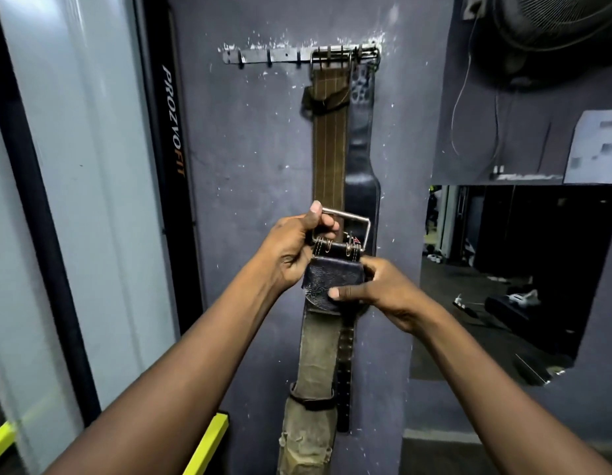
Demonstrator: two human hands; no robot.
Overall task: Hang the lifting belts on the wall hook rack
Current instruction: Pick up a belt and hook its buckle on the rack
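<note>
A metal hook rack (263, 57) is screwed high on the grey wall. Two lifting belts hang by their buckles from its right end: a brown stitched one (329, 145) and a black one (362, 156) beside it. I hold a third belt (318, 351), black leather outside and worn olive lining, well below the rack and in front of the hanging belts. My left hand (294, 250) grips its steel buckle (356, 222) at the top. My right hand (373, 287) pinches the black leather end just under the buckle. The rest of the belt hangs down out of frame.
Three empty hooks stand on the rack's left part. A black post with lettering (172, 132) and a pale panel rise at left. A wall fan (551, 32) is at upper right, and an opening (503, 269) at right shows a dark room.
</note>
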